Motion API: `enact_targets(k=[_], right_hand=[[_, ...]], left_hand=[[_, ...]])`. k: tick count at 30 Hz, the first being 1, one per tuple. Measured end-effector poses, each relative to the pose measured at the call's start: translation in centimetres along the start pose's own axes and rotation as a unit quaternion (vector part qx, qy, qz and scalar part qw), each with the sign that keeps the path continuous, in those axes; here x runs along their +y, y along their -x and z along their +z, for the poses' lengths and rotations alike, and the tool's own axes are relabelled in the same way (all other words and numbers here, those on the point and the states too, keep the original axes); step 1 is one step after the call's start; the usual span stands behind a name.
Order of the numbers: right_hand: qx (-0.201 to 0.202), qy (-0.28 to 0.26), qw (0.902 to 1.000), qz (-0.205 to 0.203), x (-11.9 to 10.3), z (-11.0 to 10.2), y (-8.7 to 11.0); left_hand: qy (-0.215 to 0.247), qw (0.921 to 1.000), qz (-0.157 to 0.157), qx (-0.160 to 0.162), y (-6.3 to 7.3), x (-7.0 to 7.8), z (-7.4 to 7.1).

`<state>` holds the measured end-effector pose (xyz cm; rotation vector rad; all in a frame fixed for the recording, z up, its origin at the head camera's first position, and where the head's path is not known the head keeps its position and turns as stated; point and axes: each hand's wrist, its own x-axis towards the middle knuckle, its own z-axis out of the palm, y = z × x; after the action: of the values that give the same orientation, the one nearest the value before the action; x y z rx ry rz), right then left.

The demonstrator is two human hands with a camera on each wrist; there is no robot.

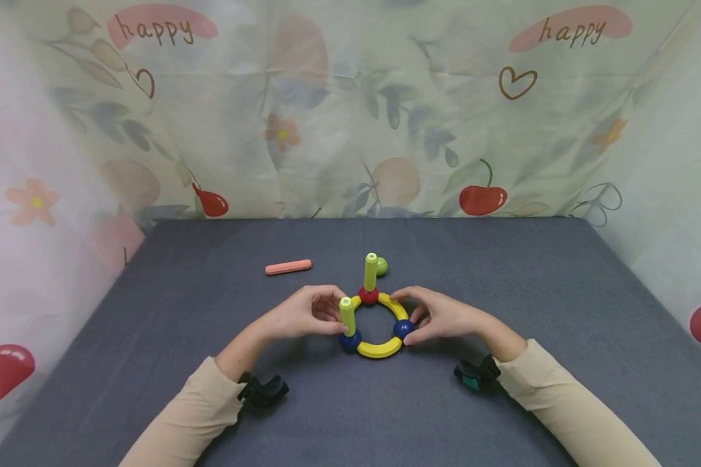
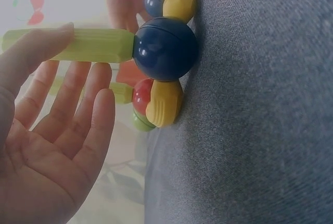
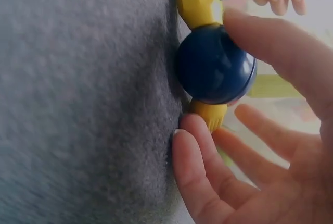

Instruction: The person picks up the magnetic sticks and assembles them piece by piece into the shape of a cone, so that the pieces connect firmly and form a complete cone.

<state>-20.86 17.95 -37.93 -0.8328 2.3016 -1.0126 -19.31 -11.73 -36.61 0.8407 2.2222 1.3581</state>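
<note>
A ring of curved yellow rods [image 1: 380,350] lies on the table, joined by a red ball [image 1: 368,296], a left blue ball [image 2: 166,49] and a right blue ball [image 3: 216,65]. One light green rod [image 1: 370,272] stands upright on the red ball. Another green rod [image 2: 99,45] rises from the left blue ball; my left hand [image 1: 308,312] pinches it, thumb on one side and fingertips on the other. With its thumb on the right blue ball and fingers around by the adjoining yellow rod, my right hand [image 1: 444,314] holds the ring's right side.
Behind the ring sits a green ball [image 1: 381,266], partly hidden by the standing rod. A straight salmon-pink rod [image 1: 289,267] lies farther back on the left of the dark grey table [image 1: 362,415]. A patterned curtain [image 1: 350,117] hangs along the table's back edge.
</note>
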Motion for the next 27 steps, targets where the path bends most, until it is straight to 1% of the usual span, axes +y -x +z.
enact_targets(k=[7,15,17,20,24,27], right_hand=[[-0.052,0.03,0.998,-0.018,0.2,-0.6,-0.8],[-0.095,0.049,0.9941,-0.017,0.1,-0.9,-1.5],[-0.096,0.052,0.9939,-0.018,0.1,-0.9,-1.6],[-0.086,0.056,0.9945,-0.02,0.1,-0.8,-1.6],[-0.062,0.061,0.9961,-0.013,0.0,-0.6,-1.4],[-0.042,0.064,0.997,-0.007,-0.1,-0.3,-1.0]], left_hand=[[0.001,1.0,-0.002,-0.001,0.0,0.1,0.0],[-0.001,1.0,-0.005,-0.001,-0.1,0.0,0.0],[-0.001,1.0,-0.004,-0.001,-0.1,0.0,0.0],[0.0,1.0,-0.004,-0.001,-0.1,0.0,0.0],[-0.001,1.0,-0.002,0.002,0.0,0.1,-0.1],[-0.007,1.0,0.005,0.005,0.0,0.1,-0.2]])
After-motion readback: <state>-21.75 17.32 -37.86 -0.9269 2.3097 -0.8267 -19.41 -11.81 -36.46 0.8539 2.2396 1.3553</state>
